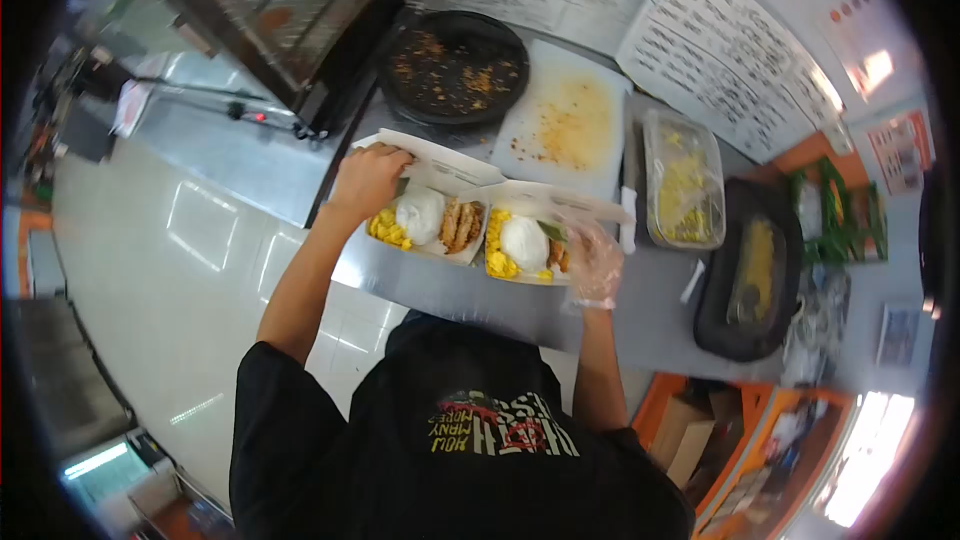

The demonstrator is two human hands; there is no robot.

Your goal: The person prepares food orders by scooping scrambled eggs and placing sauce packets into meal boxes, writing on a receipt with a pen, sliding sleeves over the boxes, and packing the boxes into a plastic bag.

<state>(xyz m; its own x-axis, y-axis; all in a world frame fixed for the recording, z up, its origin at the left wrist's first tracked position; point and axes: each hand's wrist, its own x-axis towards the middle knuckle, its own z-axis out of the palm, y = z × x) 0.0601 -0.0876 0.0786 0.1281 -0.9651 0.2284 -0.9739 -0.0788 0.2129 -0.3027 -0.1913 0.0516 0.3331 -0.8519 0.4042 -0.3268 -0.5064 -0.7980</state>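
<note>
Two open cardboard meal boxes stand side by side at the counter's near edge. The left meal box (430,252) holds a rice mound (420,214), scrambled egg (388,229) and sliced breaded meat (461,226). My bare left hand (370,178) has its fingers curled over that box's raised lid at the left corner. In the right meal box (530,281) are another rice mound (524,244), egg (499,252) and partly covered breaded meat (560,258). My right hand (597,262), in a clear plastic glove, reaches over this box's right side, fingertips together at a dark green garnish (551,231).
Behind the boxes are a black round pan (455,118) with crumbs and a stained white cutting board (568,130). A clear tub (685,180) of yellow food and a black tray (715,300) stand right. A glass-sided cabinet (300,20) rises at back left.
</note>
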